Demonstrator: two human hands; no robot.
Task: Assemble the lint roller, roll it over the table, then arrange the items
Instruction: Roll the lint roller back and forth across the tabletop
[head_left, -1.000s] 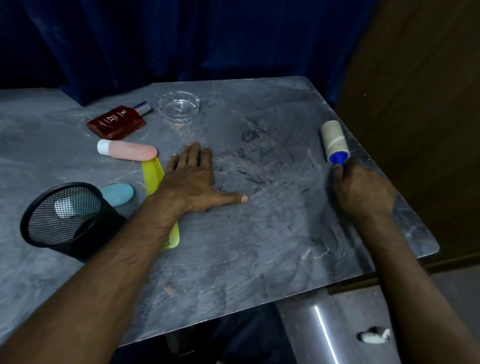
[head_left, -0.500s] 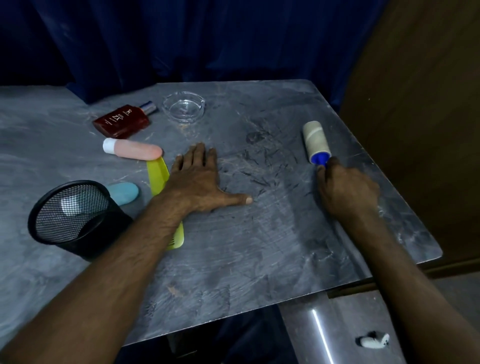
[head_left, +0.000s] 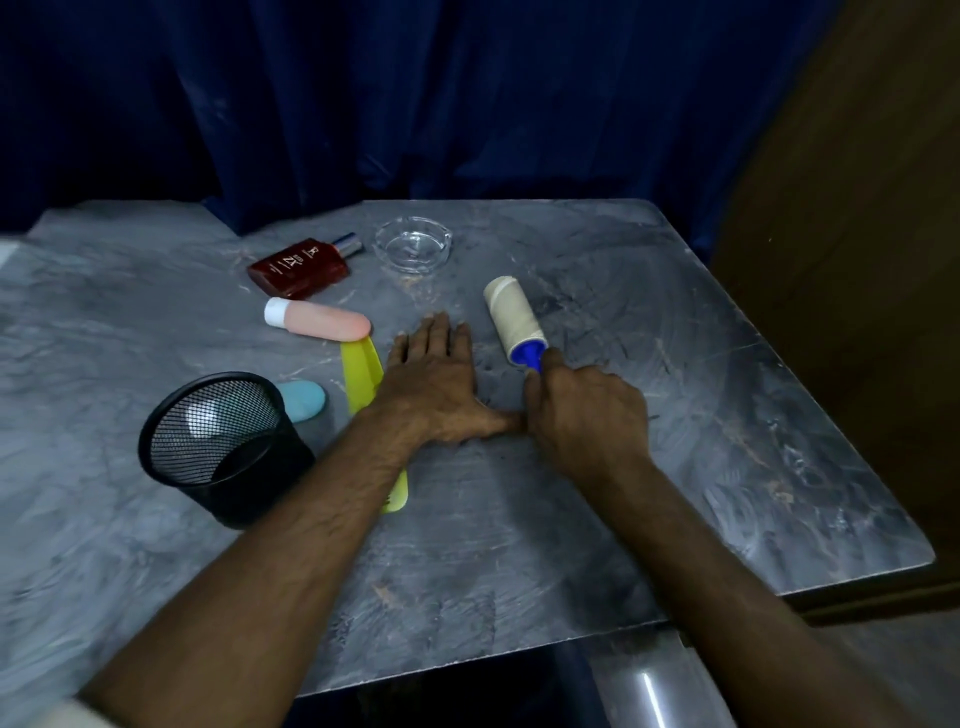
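Right hand (head_left: 587, 415) grasps the lint roller (head_left: 514, 317) by its blue handle, fingers curled round it, most of the handle hidden inside the fist. The roller's beige roll lies on the grey marbled table (head_left: 727, 415) around mid-table, angled far-left away from the fist, blue end cap near the knuckles. Left hand (head_left: 436, 384) lies flat, palm down on the table just left of the roll, fingers straight and released, holding nothing. The left thumb sticks out to the right and touches the right hand. Roll and left fingertips are close, apart. A yellow comb (head_left: 363, 374) lies lengthwise near-to-far, partly under the left wrist and forearm, with its toothed end showing on the near side of the arm. A pink tube (head_left: 322, 321) with a white cap lies on its side at the comb's far end, cap to the left. Farther off is a dark red flat bottle (head_left: 298, 265), lying down, metal cap pointing right. A clear glass ashtray (head_left: 413, 245) sits just right of the bottle, far from the roller. A black mesh cup (head_left: 223, 452) stands at near left, tilted slightly. A light blue rounded item (head_left: 304, 400) lies just beyond it, between cup and comb, part seen through the mesh. Cannot tell what it is. A dark blue curtain (head_left: 467, 104) hangs behind the table, and a brown panel (head_left: 857, 260) is on the right.
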